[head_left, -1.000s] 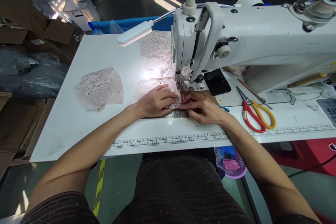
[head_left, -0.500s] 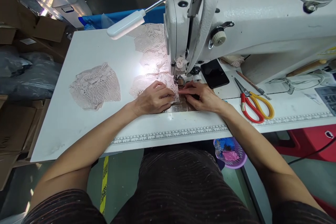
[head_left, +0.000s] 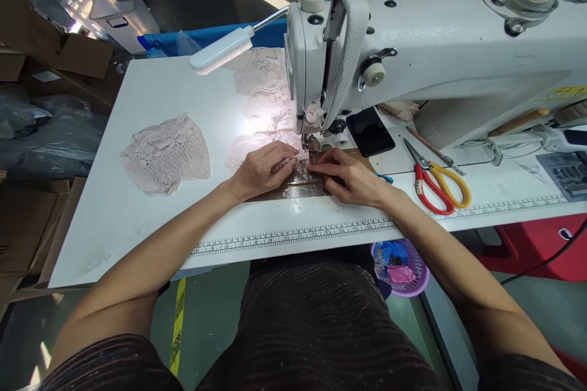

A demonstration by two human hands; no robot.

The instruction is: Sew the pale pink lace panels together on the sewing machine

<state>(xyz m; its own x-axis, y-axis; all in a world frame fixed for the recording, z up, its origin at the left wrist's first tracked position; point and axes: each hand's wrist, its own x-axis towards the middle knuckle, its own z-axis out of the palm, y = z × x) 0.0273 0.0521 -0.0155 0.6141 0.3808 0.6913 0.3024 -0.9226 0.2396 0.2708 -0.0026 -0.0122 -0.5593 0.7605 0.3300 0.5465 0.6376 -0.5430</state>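
Note:
Pale pink lace fabric (head_left: pixel 266 111) runs in a long gathered strip under the lamp, up to the presser foot (head_left: pixel 306 142) of a white sewing machine (head_left: pixel 422 49). My left hand (head_left: pixel 265 172) pinches the near edge of this lace just left of the foot. On the other side, my right hand (head_left: pixel 347 176) has its fingers bent, the index fingertip at the lace's edge in front of the needle. Whether that hand grips the lace I cannot make out. A separate lace piece (head_left: pixel 166 154) lies on the white table (head_left: pixel 114 220) at the left.
Scissors (head_left: pixel 433 180) with red and yellow handles lie right of my right hand. A black phone (head_left: pixel 370 132) rests under the machine arm. A lamp (head_left: pixel 221 51) leans over the lace. A printed ruler (head_left: pixel 293 236) follows the front edge; a purple basket (head_left: pixel 415 284) is below.
My left hand has drawn slightly left and now pinches the lace edge instead of lying flatter on it. My right hand has shifted a little lower, its fingers more spread. The view has tilted slightly.

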